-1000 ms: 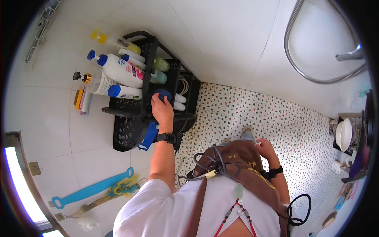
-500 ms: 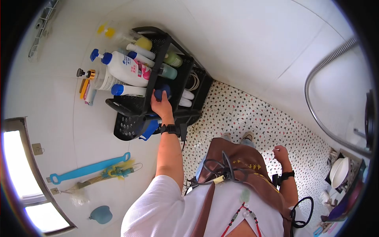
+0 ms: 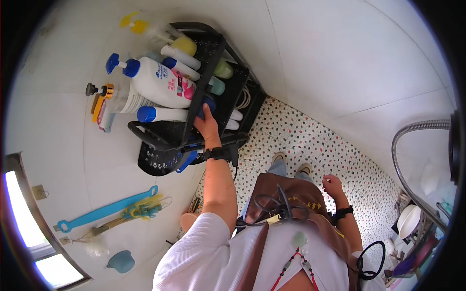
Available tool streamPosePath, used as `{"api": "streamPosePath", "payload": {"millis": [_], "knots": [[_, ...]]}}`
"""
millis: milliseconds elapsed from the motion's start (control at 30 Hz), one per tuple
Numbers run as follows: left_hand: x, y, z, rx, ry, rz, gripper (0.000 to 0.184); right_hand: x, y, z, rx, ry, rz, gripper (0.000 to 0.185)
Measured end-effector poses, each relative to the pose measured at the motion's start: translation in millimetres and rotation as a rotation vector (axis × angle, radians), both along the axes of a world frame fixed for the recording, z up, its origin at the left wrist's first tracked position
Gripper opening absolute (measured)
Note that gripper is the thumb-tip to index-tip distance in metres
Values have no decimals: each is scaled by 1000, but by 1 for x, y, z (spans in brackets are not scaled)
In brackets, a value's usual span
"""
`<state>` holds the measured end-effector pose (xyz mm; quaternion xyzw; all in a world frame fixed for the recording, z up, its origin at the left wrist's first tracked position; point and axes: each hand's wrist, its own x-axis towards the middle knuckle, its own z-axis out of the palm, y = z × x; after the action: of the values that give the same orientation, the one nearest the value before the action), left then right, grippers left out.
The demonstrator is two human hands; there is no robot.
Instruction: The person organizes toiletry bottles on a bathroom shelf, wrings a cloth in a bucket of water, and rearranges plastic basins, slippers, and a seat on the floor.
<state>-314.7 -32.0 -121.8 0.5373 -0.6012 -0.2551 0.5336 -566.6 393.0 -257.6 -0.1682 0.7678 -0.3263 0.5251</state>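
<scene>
Well, my left hand (image 3: 208, 127) touches the dark-blue item (image 3: 208, 102), grip unclear; slipping could jostle the shampoo bottle (image 3: 162, 83), ten o'clock. My right hand (image 3: 332, 186) curls loosely, contents unclear.

Two shoes (image 3: 304, 168), two wristbands (image 3: 343, 212), one shower hose (image 3: 394, 148), one necklace (image 3: 290, 263), one black cart (image 3: 201, 89).

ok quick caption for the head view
Left hand at a blue item in a black rack, right hand apart

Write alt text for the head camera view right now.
A person's left hand touches a dark blue rounded object on a black perforated rack holding a white, blue-topped pump bottle; their right hand hangs above a white speckled floor.
</scene>
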Motion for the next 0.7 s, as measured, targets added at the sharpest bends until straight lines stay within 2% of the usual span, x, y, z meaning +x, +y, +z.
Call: {"api": "streamPosePath", "payload": {"millis": [33, 100, 233, 300, 433, 500, 700], "knots": [[2, -3, 1, 10, -1, -8, 43, 2, 0, 0, 10, -1, -8, 21], [9, -3, 4, 149, -193, -17, 42, 4, 0, -3, 38, 32, 27, 21], [23, 3, 5, 205, -270, -59, 38, 4, 2, -6, 83, 36, 32, 24], [25, 10, 3, -89, -299, -85, 38, 3, 2, -8, 90, 22, 25, 25], [30, 31, 3, -193, -286, -63, 37, 6, -6, -18, 36, 44, 66, 24], [30, 44, 7, 90, -9, 82, 38, 6, -9, -17, -8, 68, 89, 23], [27, 37, -7, 40, 144, 237, 43, 3, -24, -10, -1, 52, 53, 22]]}}
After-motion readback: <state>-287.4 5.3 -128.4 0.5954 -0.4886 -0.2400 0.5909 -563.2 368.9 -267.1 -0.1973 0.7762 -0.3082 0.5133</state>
